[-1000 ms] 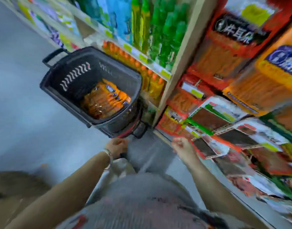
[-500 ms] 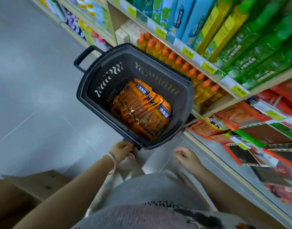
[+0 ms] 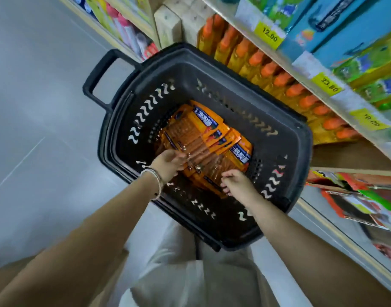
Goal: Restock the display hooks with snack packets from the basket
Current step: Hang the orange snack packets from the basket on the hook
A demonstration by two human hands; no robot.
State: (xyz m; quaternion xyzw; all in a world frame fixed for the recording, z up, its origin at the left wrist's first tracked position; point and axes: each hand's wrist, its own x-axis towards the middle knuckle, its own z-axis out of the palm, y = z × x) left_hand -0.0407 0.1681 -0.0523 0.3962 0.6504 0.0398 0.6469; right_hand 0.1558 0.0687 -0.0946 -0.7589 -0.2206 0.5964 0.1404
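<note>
- Reaching down into the basket [image 3: 190,83], the left hand [image 3: 168,165], a bracelet [image 3: 154,176] at its wrist, lays its fingers on the near left side of the snack packets [image 3: 203,138]; blur hides whether they grip.
- The right hand [image 3: 236,182] is inside the basket too, fingers curled at the pile's near edge; I cannot tell whether they hold a packet.
- The orange snack packets lie stacked on the basket's bottom.
- Grey floor [image 3: 35,107] spreads left of the basket, beyond its handle [image 3: 99,78].
- Right of the basket hang red and green packets [image 3: 367,200].
- Beyond the basket, orange-capped bottles [image 3: 272,69] line a shelf under yellow price tags [image 3: 268,37].
</note>
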